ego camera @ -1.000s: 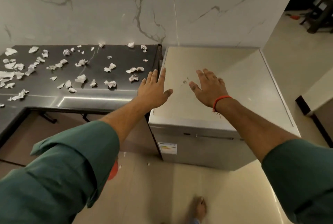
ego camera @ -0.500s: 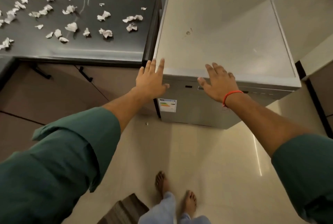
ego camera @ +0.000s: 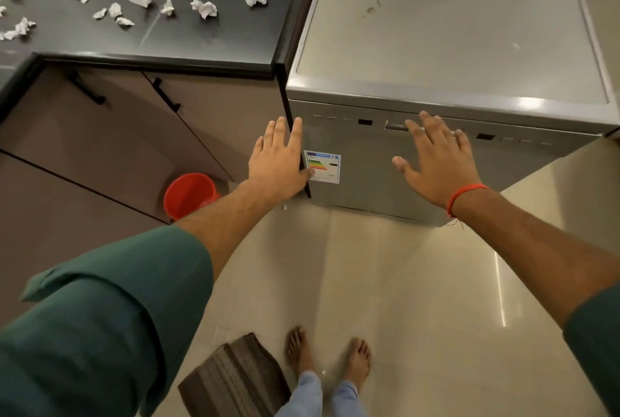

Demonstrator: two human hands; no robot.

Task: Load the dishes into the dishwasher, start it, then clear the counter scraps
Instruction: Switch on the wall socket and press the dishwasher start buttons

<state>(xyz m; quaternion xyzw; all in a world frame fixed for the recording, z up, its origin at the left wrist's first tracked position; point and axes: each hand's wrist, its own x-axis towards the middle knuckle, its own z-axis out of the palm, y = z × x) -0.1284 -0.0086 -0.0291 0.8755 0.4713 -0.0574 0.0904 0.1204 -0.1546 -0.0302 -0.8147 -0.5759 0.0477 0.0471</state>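
Nearest the camera, two bare feet (ego camera: 328, 351) stand on the pale tiled floor (ego camera: 419, 299), with a brown striped mat (ego camera: 235, 379) just to their left. Both arms reach forward in rolled green sleeves (ego camera: 110, 309). The left hand (ego camera: 280, 156) is flat and spread, fingers straight, holding nothing; it hovers at the left front edge of the dishwasher (ego camera: 419, 168), its thumb beside the energy label (ego camera: 322, 166), though contact with the door cannot be told. The right hand (ego camera: 436, 158) is likewise open with fingers splayed, gripping nothing, a red thread (ego camera: 464, 197) round its wrist; its fingertips lie over the door just below the control strip (ego camera: 365, 122), next to the handle recess (ego camera: 396, 126). The dishwasher door is closed. Left of the dishwasher, a red bucket (ego camera: 189, 195) sits on the floor against brown cabinet doors (ego camera: 134, 135) with black handles. Above them lies the dark counter (ego camera: 218, 37), touching the dishwasher's left side, and scattered over it are many crumpled white paper scraps (ego camera: 203, 7). The dishwasher's flat grey top (ego camera: 453, 31) bears a few faint marks.
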